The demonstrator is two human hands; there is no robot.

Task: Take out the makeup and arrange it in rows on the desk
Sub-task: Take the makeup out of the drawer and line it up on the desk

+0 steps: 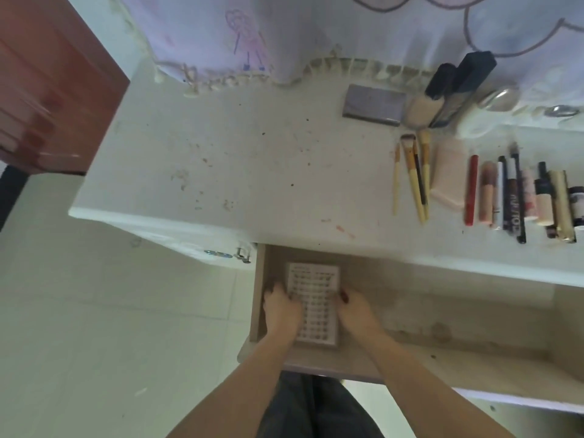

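Note:
A flat white lash tray [316, 292] with rows of small dark items lies at the left end of the open drawer [442, 311]. My left hand [279, 311] grips its left edge and my right hand [358, 312] grips its right edge. On the white desk [237, 159], at the right, stand a row of brushes [414, 178], a pink compact [447, 175] and a line of tubes and pencils [518, 197]. Behind them lie a grey palette [373, 105] and dark bottles [458, 90].
A red-brown cabinet [47, 90] stands at the far left. A white cloth with drawings [252, 36] hangs along the desk's back edge. Pale floor tiles [110, 327] lie left of the drawer. My dark trousers [316, 409] show below the drawer front.

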